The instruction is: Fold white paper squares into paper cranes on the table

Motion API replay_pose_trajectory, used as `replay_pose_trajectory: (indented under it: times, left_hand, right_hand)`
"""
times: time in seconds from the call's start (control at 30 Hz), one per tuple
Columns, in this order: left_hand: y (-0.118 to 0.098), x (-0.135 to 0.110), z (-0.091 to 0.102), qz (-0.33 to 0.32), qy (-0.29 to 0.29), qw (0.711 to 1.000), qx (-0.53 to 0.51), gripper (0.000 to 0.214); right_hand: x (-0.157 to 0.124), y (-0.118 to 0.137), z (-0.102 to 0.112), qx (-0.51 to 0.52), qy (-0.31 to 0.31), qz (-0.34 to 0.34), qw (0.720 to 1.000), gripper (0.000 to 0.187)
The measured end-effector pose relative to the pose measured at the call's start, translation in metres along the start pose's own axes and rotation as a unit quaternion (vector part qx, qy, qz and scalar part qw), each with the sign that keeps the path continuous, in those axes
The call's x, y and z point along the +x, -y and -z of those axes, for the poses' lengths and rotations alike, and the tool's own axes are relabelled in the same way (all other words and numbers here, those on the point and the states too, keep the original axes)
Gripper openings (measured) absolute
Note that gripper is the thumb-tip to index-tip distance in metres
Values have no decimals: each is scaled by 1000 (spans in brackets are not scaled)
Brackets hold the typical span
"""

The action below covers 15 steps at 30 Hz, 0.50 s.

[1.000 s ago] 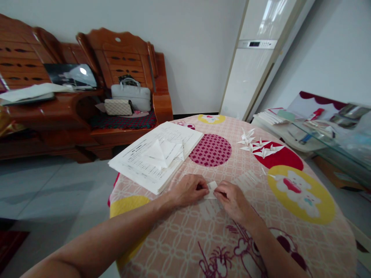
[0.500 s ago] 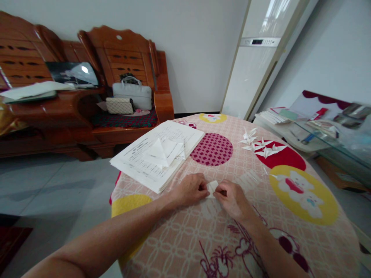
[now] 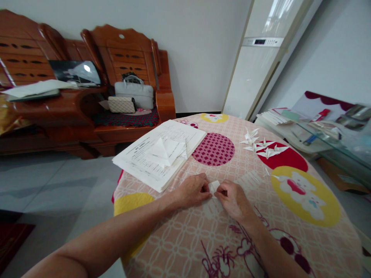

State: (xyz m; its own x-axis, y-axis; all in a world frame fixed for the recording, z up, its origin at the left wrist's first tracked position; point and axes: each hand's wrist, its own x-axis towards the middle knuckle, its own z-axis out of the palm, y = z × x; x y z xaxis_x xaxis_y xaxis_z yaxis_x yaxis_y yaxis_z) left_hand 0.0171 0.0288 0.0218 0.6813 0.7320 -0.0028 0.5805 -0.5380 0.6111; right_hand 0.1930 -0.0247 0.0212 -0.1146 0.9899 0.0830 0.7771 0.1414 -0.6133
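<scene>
A small folded piece of white paper [image 3: 214, 186] lies on the patterned tablecloth [image 3: 179, 239], between my two hands. My left hand [image 3: 195, 189] has its fingers closed on the paper's left edge. From the other side, my right hand [image 3: 232, 195] pinches the paper's right edge between thumb and forefinger. Both hands rest low at the table surface, and the fingers partly hide the paper. Several white origami cranes [image 3: 262, 146] stand farther back on the right. Folded white paper sheets [image 3: 166, 152] lie on a stack of printed papers [image 3: 145, 170] to the left.
Beyond the table, wooden chairs [image 3: 127, 50] hold a grey handbag [image 3: 135, 94], a quilted purse [image 3: 121, 104] and a laptop [image 3: 75, 72]. A tall white air conditioner [image 3: 246, 77] stands behind. At right, a glass-topped side table [image 3: 333, 143] carries papers and other items.
The view has shifted slightly, so everything sits a little farther right. Both hands keep their hold on the folded paper, with hardly any change in the fingers.
</scene>
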Motion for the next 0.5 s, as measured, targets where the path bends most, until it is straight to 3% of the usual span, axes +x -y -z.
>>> replay_pose_trajectory:
  times: [0.5]
  left_hand:
    - [-1,-2,-8,-5,-3,1000,26,15]
  right_hand:
    - [-1,-2,-3,12,-9,-25,1000,18]
